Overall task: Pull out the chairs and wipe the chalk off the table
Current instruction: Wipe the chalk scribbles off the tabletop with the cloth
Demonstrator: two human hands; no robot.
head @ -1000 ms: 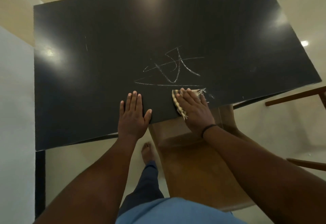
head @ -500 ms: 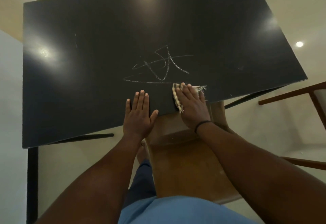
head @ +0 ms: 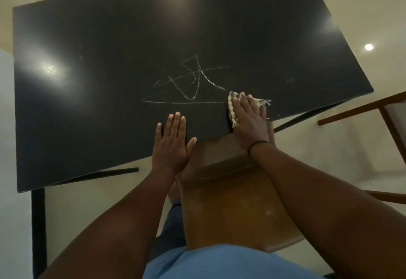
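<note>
Chairs: near chair (head: 237, 202) sits clear of the table (head: 87, 125).
Chalk (head: 191, 81): unwiped.
Left hand (head: 171, 144): flat on table.
Right hand (head: 248, 122): flat, pressing cloth (head: 232, 107) at the marks' edge.

Dining room: table (head: 109, 59), wooden chairs (head: 230, 202)

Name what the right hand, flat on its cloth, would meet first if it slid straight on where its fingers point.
Probably the white chalk scribble, at its right-hand strokes; the right hand presses the frayed cloth beside them.
</note>
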